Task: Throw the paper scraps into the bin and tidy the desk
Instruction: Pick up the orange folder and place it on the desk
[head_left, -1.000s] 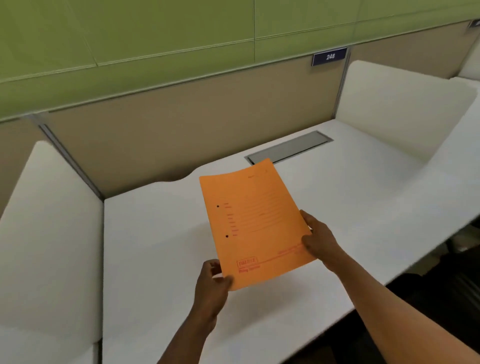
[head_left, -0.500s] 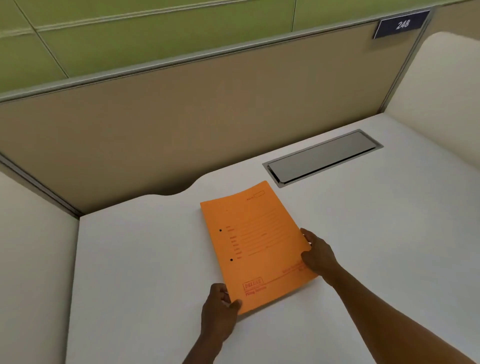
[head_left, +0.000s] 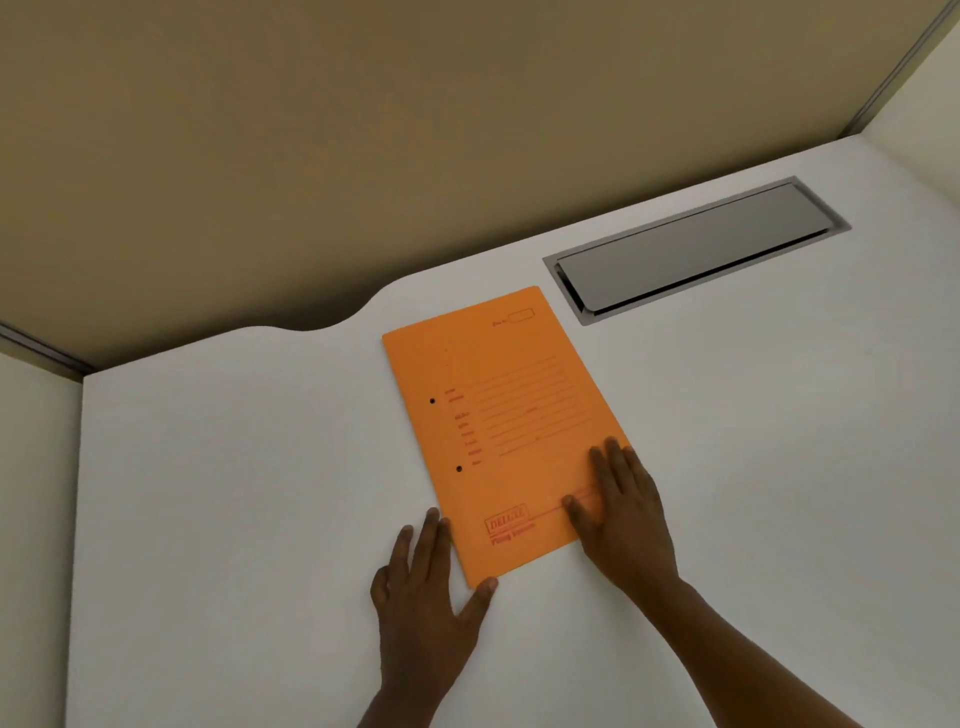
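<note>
Folder flat on desk; right hand flat atop, left hand open at 7 o'clock corner. Risk: sliding askew on lift-off.

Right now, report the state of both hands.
Left hand: open, flat on the white desk, thumb at the orange paper folder corner.
Right hand: open, palm pressing on folder.
</note>
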